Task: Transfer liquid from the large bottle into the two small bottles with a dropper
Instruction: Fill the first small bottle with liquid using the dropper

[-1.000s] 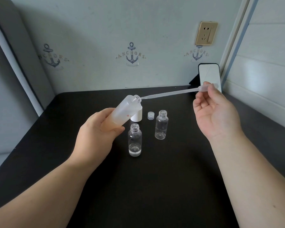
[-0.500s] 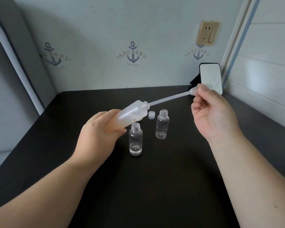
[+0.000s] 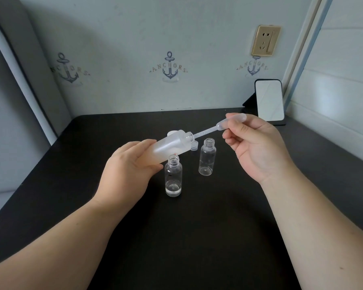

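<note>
Where anchor-print wallpaper (image 3: 169, 66) meets it, a black table (image 3: 197, 227).

Two small bottles are standing upright on the worktop (image 3: 197, 237): the near bottle (image 3: 173, 176) to the left, the far bottle (image 3: 207, 156) to the right and further back. The large bottle (image 3: 172, 146) is lying tilted above them in the left hand (image 3: 128, 170), its mouth pointing right. The dropper (image 3: 218, 127), in the right hand (image 3: 254, 147), is reaching into that mouth. A small cap (image 3: 194, 146) is sitting behind the bottles, and a phone (image 3: 269, 101) is leaning at the back right corner.
</note>
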A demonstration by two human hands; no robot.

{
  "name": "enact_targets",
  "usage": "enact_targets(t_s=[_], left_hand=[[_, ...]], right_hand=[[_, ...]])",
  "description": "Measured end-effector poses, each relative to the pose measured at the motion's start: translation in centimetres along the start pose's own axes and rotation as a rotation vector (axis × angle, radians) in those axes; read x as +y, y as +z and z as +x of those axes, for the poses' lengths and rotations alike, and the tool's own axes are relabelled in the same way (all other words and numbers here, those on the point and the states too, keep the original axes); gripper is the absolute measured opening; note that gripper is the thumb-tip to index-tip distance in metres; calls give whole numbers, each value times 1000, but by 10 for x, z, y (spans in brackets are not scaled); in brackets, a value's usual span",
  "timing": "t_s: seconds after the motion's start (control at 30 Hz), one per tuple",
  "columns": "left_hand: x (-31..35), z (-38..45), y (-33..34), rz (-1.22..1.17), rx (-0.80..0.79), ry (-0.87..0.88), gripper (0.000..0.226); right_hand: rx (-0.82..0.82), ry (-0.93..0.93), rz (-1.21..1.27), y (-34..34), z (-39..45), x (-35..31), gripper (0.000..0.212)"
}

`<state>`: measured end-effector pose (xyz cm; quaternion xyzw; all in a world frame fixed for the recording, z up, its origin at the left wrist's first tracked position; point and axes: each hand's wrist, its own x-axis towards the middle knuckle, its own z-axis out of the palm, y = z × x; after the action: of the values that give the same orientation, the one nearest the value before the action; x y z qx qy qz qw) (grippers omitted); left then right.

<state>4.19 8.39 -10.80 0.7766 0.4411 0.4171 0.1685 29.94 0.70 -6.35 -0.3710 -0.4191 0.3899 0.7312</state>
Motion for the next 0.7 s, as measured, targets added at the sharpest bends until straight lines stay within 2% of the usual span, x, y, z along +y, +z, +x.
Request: enact_targets(t_s=[0.3, 0.57, 0.7], left_hand=[[0, 1, 0, 6, 10, -32, 46], [-2, 2, -1, 27, 25, -50, 50], [-2, 1, -1, 15, 31, -60, 49]], right_hand=[[12, 14, 138, -8, 4, -3, 16], [156, 29, 316, -13, 6, -5, 11], [226, 32, 385, -15, 7, -8, 22]])
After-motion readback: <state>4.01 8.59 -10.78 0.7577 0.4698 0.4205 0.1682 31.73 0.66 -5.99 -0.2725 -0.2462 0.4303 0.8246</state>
